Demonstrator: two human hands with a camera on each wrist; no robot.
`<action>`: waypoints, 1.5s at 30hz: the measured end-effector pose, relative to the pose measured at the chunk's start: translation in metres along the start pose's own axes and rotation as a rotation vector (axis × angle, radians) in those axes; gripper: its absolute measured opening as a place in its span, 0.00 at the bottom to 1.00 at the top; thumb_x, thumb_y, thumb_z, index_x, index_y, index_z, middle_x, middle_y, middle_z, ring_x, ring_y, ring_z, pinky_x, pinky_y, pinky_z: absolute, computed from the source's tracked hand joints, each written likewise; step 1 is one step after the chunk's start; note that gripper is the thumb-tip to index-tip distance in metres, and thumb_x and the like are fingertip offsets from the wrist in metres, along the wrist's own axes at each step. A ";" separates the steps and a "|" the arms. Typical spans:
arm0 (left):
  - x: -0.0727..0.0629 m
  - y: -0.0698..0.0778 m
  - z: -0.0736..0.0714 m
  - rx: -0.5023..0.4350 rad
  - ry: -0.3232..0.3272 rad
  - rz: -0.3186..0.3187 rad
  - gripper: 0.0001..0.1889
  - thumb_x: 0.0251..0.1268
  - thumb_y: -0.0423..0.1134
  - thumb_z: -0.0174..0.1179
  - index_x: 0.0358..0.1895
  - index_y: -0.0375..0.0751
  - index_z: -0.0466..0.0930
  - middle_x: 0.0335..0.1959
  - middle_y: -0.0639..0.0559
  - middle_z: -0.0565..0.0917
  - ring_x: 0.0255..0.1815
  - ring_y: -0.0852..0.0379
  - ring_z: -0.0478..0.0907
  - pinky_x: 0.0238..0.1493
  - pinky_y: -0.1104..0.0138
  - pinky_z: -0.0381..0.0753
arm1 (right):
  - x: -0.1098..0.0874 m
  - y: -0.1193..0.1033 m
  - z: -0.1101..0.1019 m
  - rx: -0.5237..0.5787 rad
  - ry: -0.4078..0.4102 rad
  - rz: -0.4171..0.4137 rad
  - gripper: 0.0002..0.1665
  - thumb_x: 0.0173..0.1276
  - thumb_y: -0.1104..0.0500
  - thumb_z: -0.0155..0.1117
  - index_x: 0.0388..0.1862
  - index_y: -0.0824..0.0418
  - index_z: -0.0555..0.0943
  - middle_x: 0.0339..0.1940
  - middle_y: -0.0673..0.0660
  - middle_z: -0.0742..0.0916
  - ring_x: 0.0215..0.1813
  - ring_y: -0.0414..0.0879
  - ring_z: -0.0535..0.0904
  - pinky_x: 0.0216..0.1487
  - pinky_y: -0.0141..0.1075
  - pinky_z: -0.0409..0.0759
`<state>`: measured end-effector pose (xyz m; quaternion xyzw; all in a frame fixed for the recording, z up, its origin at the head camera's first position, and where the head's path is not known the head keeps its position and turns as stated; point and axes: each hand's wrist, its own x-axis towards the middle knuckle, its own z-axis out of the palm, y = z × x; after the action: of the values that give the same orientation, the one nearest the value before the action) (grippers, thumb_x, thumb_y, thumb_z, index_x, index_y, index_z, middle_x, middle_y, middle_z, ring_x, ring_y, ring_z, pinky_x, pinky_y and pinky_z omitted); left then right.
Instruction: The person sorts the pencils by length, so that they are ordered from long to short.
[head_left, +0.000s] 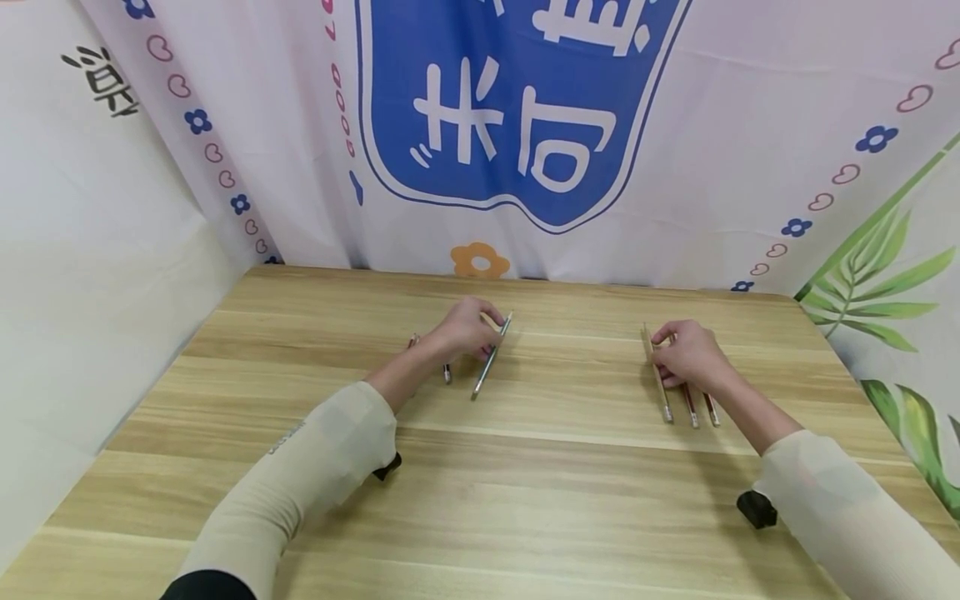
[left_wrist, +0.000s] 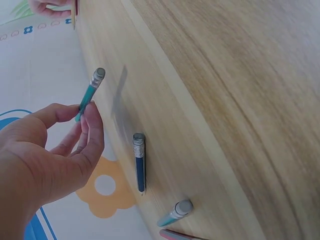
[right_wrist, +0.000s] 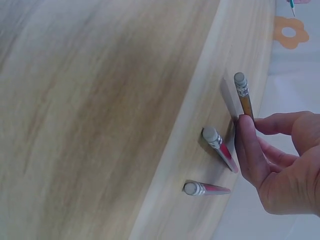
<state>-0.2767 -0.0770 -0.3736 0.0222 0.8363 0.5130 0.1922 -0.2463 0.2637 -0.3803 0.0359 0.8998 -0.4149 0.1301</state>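
Left hand [head_left: 467, 327]: thumb and fingertips closed in a narrow pinch on the teal pencil [left_wrist: 89, 95]; the pencil is raised off the table [head_left: 525, 517], its shadow apart from it; eraser end near, point far and slightly right. Blue pencil [left_wrist: 140, 172]: on the table, left of the held one; second teal pencil [left_wrist: 169, 219]: farther left; a red item [left_wrist: 175, 233] lies beside it, cut off by the left wrist view.

Right hand [head_left: 686, 354]: thumb and fingers closed in a narrow pinch on the tan pencil [right_wrist: 246, 102]; its eraser end is near and stands above the wood; whether its point touches the wood cannot be told. Inner red pencil [right_wrist: 227, 157] and outer red pencil [right_wrist: 210, 189]: to the right, side by side with a gap, eraser ends near; contact between fingers and the inner one cannot be told.

Clearances: a wide span of wood separates the held pencils; a deeper span runs on the near side; both points face the far edge, a narrow strip short of it; the printed cloth [head_left: 712, 208] hangs along that edge; left and right edges lie well apart from both hands.
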 end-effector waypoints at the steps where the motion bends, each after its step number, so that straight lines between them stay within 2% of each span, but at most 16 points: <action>1: 0.000 0.000 0.000 0.001 0.001 0.000 0.14 0.66 0.21 0.62 0.54 0.31 0.79 0.31 0.43 0.81 0.27 0.54 0.79 0.43 0.56 0.92 | 0.000 0.001 -0.001 -0.004 0.000 -0.004 0.21 0.69 0.71 0.59 0.59 0.79 0.73 0.30 0.63 0.86 0.27 0.44 0.84 0.30 0.37 0.92; 7: 0.000 0.002 0.000 0.014 0.008 -0.001 0.15 0.66 0.21 0.63 0.54 0.31 0.80 0.30 0.44 0.81 0.27 0.54 0.79 0.38 0.60 0.92 | 0.003 0.004 -0.003 -0.027 0.008 -0.015 0.21 0.69 0.70 0.59 0.59 0.78 0.74 0.29 0.63 0.87 0.27 0.44 0.84 0.30 0.37 0.92; 22: 0.001 0.001 0.003 0.020 -0.012 0.017 0.14 0.66 0.22 0.63 0.54 0.31 0.80 0.31 0.42 0.83 0.28 0.53 0.81 0.40 0.59 0.92 | 0.001 0.006 -0.004 -0.040 0.017 -0.008 0.20 0.67 0.71 0.61 0.56 0.79 0.75 0.28 0.63 0.86 0.25 0.43 0.84 0.28 0.36 0.91; 33: 0.001 0.003 0.006 0.023 -0.014 0.019 0.15 0.66 0.22 0.64 0.54 0.32 0.80 0.32 0.41 0.84 0.27 0.53 0.81 0.36 0.62 0.92 | 0.002 0.007 -0.001 -0.039 0.028 -0.035 0.17 0.64 0.71 0.68 0.51 0.78 0.79 0.25 0.59 0.84 0.24 0.41 0.83 0.26 0.34 0.90; 41: 0.003 0.005 0.012 0.002 -0.048 0.036 0.15 0.65 0.21 0.63 0.54 0.30 0.80 0.29 0.44 0.83 0.26 0.54 0.80 0.41 0.58 0.93 | 0.002 0.007 -0.001 -0.023 0.027 -0.039 0.18 0.64 0.71 0.67 0.52 0.79 0.79 0.26 0.59 0.86 0.25 0.41 0.83 0.27 0.35 0.91; 45: 0.004 0.008 0.018 -0.020 -0.056 0.033 0.16 0.64 0.21 0.64 0.54 0.31 0.80 0.29 0.44 0.82 0.26 0.53 0.80 0.39 0.60 0.93 | 0.003 0.008 0.000 -0.027 0.031 -0.044 0.19 0.64 0.71 0.68 0.52 0.79 0.79 0.27 0.59 0.87 0.25 0.40 0.83 0.27 0.34 0.90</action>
<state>-0.2754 -0.0569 -0.3751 0.0485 0.8250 0.5235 0.2070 -0.2476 0.2693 -0.3869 0.0210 0.9077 -0.4051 0.1077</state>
